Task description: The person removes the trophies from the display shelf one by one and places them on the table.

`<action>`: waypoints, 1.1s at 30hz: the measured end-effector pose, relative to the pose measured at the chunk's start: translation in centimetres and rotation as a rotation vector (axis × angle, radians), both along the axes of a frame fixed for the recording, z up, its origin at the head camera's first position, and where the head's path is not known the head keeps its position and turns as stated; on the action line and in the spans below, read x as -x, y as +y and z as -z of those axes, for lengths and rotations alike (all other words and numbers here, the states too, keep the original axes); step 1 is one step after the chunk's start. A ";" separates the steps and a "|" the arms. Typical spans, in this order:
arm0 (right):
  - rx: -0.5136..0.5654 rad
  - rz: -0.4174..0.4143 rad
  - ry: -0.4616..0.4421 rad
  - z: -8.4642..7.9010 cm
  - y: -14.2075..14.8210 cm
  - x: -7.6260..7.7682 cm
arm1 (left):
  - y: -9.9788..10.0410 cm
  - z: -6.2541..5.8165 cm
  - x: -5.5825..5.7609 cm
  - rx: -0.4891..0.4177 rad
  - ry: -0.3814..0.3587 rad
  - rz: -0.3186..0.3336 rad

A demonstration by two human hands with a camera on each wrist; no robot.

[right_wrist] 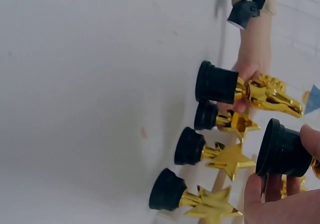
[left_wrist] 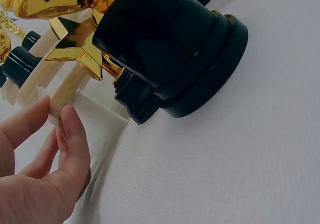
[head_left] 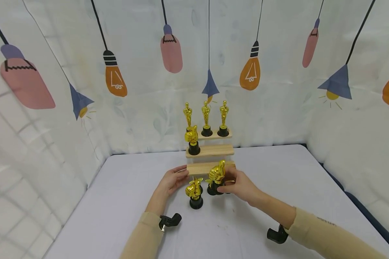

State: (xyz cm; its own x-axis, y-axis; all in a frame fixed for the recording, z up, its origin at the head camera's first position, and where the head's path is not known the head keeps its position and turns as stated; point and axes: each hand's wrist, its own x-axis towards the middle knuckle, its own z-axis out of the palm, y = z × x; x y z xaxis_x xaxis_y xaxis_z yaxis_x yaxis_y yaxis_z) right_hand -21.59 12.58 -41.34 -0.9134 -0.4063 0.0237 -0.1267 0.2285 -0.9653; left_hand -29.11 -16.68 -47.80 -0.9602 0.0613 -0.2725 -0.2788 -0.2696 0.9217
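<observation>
My right hand (head_left: 241,185) holds a gold thumbs-up trophy (head_left: 217,172) by its black base (right_wrist: 284,149), raised off the table in front of the lowest step. With thumb and fingertips, my left hand (head_left: 173,181) pinches the left end of the lowest plank of the wooden tiered stand (head_left: 197,168). A second thumbs-up trophy (right_wrist: 217,83) stands on the table between the hands. Behind it are three star trophies, a near one (right_wrist: 215,206), a middle one (right_wrist: 230,160) and a far one (right_wrist: 240,124), partly hidden in the head view.
On the top step stand three gold figure statuettes (head_left: 205,117). The middle step bears a thumbs-up trophy (head_left: 192,138) at its left end. A white cloth covers the table (head_left: 133,172); a curtain printed with lamps (head_left: 142,108) hangs behind and at the sides.
</observation>
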 end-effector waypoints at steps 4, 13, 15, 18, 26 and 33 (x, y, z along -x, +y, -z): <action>0.008 -0.012 -0.009 0.7 -0.1 -0.5 | 0.0 0.0 -0.1 -0.003 0.000 -0.003; 0.018 -0.040 -0.049 2.3 -0.6 -1.4 | 0.0 0.1 -0.1 -0.003 0.005 -0.005; 0.008 -0.034 -0.054 2.8 -0.7 -1.5 | 0.0 0.2 -0.1 0.000 0.009 -0.005; 0.011 -0.027 -0.055 3.3 -1.0 -1.7 | 0.0 0.2 -0.1 0.000 0.018 -0.007; 0.015 -0.002 -0.082 4.2 -1.5 -1.9 | 0.1 0.2 -0.2 -0.001 0.030 -0.011; 0.010 0.021 -0.135 5.2 -1.9 -1.9 | 0.1 0.2 -0.2 -0.006 0.017 -0.014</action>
